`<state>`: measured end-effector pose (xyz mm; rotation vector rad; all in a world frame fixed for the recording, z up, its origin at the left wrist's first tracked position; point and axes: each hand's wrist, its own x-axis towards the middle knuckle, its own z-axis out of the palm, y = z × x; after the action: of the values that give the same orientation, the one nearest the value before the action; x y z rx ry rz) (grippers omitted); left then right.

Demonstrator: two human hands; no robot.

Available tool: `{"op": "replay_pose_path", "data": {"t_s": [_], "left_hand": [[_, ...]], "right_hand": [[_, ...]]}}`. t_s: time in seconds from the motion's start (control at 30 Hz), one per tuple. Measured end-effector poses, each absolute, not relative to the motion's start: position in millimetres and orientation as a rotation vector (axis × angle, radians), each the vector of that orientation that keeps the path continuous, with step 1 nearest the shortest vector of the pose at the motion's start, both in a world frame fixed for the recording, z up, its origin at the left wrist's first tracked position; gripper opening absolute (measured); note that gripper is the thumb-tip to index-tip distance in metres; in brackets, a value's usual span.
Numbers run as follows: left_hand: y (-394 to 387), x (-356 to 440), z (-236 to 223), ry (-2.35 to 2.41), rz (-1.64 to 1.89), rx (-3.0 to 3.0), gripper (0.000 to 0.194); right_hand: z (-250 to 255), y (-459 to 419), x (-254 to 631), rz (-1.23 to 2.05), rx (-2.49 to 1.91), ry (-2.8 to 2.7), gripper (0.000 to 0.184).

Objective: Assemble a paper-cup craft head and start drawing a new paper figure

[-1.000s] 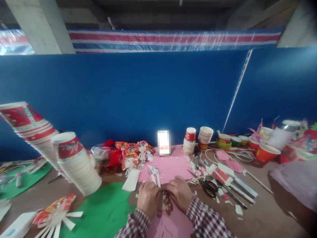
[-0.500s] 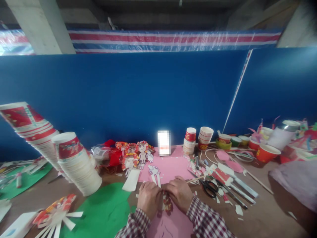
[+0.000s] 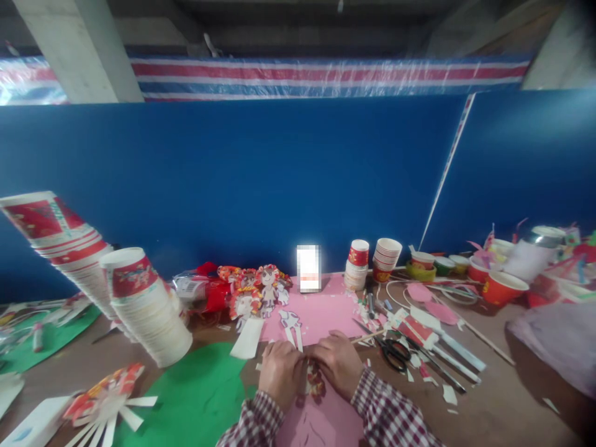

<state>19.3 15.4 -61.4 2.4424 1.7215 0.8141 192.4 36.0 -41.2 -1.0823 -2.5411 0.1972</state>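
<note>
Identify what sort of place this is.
Probably a craft workspace: a tall, leaning stack of red-and-white paper cups, black-handled scissors and small white paper scraps on a brown table.

Blue partition (image 3: 279, 167), concrete pillar (image 3: 79, 49) behind.

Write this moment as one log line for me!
left hand: at small patterned piece; right hand: at same piece; beneath: pink paper; to right: black-handled scissors
</note>
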Motion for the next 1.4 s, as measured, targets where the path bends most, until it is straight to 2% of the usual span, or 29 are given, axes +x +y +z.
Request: {"op": "replay_pose_path", "data": {"t_s": [1.4], "left_hand": [[11,22,-51,1.734,0.783,2.451,0.022]], "right_hand": [[-38,35,192,0.188,-1.069,-2.555,0.026]]}}
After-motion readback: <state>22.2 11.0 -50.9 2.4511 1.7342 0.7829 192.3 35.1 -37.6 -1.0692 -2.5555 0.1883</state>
